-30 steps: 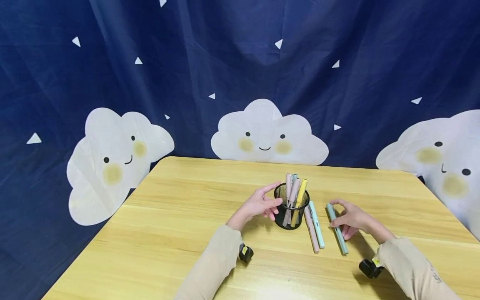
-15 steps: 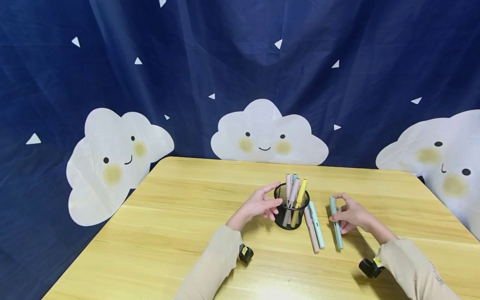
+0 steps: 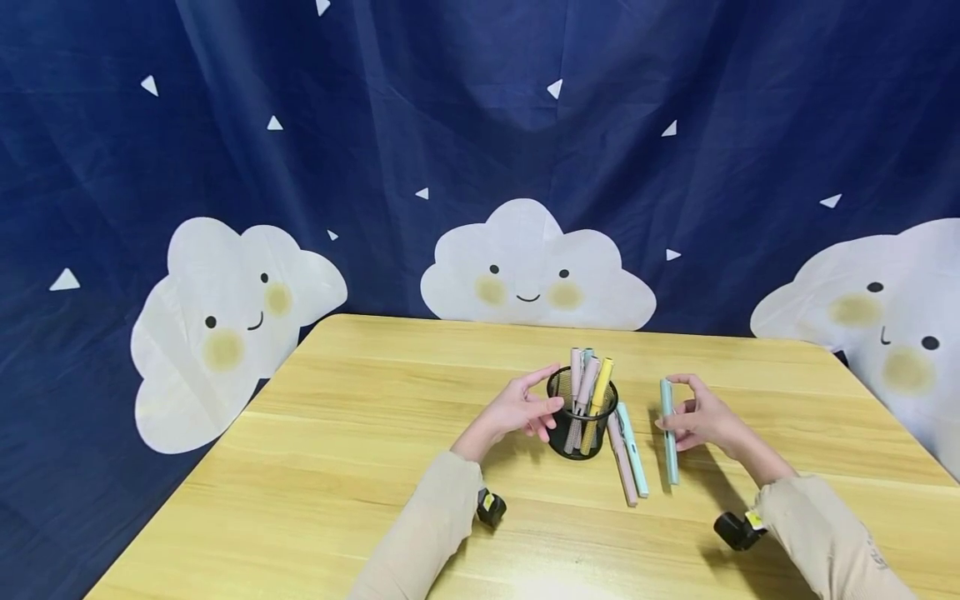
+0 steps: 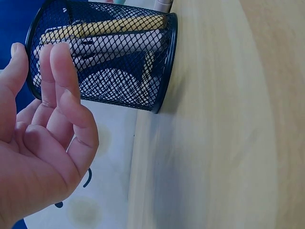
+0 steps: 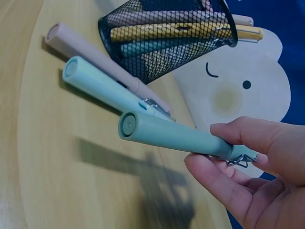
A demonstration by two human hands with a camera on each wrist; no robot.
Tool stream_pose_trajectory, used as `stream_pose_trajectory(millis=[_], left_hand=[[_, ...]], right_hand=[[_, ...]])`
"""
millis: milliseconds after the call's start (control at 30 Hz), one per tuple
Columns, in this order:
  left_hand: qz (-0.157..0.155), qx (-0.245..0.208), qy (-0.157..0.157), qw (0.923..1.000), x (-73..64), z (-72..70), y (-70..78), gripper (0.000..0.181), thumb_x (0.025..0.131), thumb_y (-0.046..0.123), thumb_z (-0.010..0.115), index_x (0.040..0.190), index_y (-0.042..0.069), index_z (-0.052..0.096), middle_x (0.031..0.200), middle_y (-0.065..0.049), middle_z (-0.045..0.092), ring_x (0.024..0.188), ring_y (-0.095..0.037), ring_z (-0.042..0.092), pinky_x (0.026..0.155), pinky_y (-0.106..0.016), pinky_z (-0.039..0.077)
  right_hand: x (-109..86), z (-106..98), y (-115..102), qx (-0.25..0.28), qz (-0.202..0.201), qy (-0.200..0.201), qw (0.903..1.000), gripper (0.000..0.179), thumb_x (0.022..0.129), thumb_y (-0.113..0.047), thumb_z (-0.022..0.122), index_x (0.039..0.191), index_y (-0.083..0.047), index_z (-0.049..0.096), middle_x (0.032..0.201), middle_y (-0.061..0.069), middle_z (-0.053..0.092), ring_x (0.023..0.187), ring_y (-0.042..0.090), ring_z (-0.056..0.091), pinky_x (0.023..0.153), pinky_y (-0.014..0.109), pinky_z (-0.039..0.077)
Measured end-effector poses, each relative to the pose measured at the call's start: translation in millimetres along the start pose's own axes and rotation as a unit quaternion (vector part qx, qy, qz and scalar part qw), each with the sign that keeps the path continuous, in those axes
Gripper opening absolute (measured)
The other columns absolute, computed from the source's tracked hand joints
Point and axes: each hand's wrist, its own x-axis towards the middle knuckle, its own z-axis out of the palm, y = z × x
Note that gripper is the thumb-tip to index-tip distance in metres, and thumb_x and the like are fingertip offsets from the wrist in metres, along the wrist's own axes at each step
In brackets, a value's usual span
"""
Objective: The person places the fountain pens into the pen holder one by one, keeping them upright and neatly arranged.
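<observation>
In the head view my left hand [image 3: 525,407] rests against the left side of a black mesh pen cup [image 3: 576,437], thumb and index finger by its rim. Its fingers reach only that near side, as the left wrist view shows too. Lilac pens [image 3: 588,385], a yellow pen [image 3: 602,387] and a teal one [image 3: 588,353] stand in the cup. Farther right, my right hand [image 3: 703,421] pinches a light teal pen [image 5: 167,133] between thumb and fingers. That pen is raised over the table, its shadow below and its metal clip near the fingers.
A lilac pen [image 3: 622,467] and a pale aqua pen [image 3: 633,454] lie side by side on the wooden table [image 3: 337,450], just right of the cup. Behind the table hangs a dark blue curtain [image 3: 375,125] printed with smiling clouds.
My right hand has lifted the teal pen from the table and turned it more upright, moving slightly toward the back. The left hand and cup stay in place.
</observation>
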Motion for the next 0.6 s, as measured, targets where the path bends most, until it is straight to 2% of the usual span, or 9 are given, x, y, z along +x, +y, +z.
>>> stream_pose_trajectory(millis=[300, 600], left_hand=[[-0.001, -0.001, -0.003, 1.0000, -0.6, 0.0, 0.0, 0.062, 0.088, 0.016, 0.058, 0.141, 0.021, 0.028, 0.062, -0.008, 0.061, 0.044, -0.015, 0.056, 0.041, -0.021, 0.040], [-0.001, -0.002, -0.004, 1.0000, -0.8, -0.4, -0.6, 0.063, 0.087, 0.017, 0.059, 0.141, 0.020, 0.027, 0.062, -0.008, 0.061, 0.044, -0.015, 0.056, 0.041, -0.021, 0.039]], right_hand=[[-0.1, 0, -6, 0.039, -0.022, 0.006, 0.9990, 0.074, 0.080, 0.006, 0.057, 0.134, 0.001, 0.007, 0.077, 0.010, 0.051, 0.060, 0.015, 0.056, 0.056, 0.036, 0.053], [-1.3, 0, -13, 0.053, -0.046, 0.050, 0.9963, 0.076, 0.079, 0.006, 0.059, 0.134, 0.001, 0.007, 0.078, 0.008, 0.045, 0.058, 0.012, 0.057, 0.056, 0.036, 0.053]])
